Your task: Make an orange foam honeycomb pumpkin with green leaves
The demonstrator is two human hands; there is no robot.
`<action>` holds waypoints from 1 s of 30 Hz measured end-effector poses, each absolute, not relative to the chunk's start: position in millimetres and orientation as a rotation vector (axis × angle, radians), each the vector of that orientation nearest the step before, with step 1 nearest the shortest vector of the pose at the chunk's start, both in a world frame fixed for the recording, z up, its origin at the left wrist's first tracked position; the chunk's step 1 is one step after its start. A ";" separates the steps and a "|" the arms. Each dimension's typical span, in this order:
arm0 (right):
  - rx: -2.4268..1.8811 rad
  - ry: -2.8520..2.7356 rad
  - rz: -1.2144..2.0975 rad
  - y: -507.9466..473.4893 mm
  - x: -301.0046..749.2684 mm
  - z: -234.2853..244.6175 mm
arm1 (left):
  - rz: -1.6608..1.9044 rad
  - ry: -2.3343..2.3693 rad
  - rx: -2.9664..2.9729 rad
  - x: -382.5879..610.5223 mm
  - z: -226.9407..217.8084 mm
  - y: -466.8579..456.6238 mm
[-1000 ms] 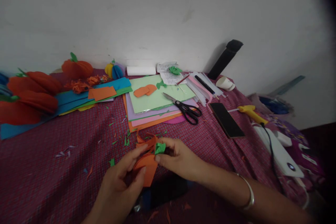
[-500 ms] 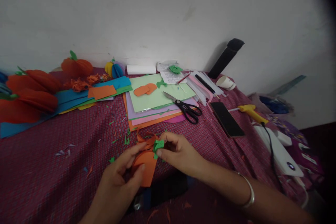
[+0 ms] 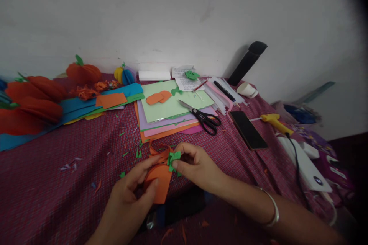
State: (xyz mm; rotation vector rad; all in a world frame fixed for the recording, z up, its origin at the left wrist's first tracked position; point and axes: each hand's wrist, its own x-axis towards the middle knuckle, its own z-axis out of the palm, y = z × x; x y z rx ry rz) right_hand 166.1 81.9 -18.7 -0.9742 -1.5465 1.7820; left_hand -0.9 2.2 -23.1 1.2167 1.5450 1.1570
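My left hand (image 3: 133,193) is closed on an orange paper piece (image 3: 161,183) with a rounded upper edge, thumb in front and fingers behind. Between the fingertips of my right hand (image 3: 198,166) is a small green paper piece (image 3: 173,159), pinched against the orange paper's upper right corner. Whether the two papers are joined there, I cannot tell. Curled orange paper scraps (image 3: 161,151) lie just behind both hands. Beyond them, black-handled scissors (image 3: 201,117) rest half open on a stack of coloured paper (image 3: 155,126). Two orange paper ovals (image 3: 158,97) and a green cutout (image 3: 176,91) lie on that stack.
Orange paper pumpkins (image 3: 83,72) stand at the left by the wall. On the right are a phone (image 3: 248,130), a yellow glue gun (image 3: 274,121), a white power strip (image 3: 304,164), a paper cup (image 3: 247,89) and a black upright object (image 3: 247,63). Green snippets (image 3: 138,153) litter the cloth.
Both hands stay nearly in place. The green piece and my right fingertips have shifted very slightly; the papers remain held.
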 end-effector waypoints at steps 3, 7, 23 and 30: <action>-0.972 -1.537 1.806 81.9 166.3 -18.1 | 1.146 1.548 1.220 -1.5 -24.9 1.9; -0.987 -1.514 1.851 82.4 168.6 -17.3 | 1.168 1.538 1.187 -2.4 -28.7 0.0; -0.939 -1.390 2.090 82.3 168.9 -22.6 | 1.190 1.608 1.318 -1.1 -22.6 -0.4; -0.845 -1.442 2.107 80.7 168.0 -23.8 | 1.207 1.595 1.322 -0.8 -23.3 -2.5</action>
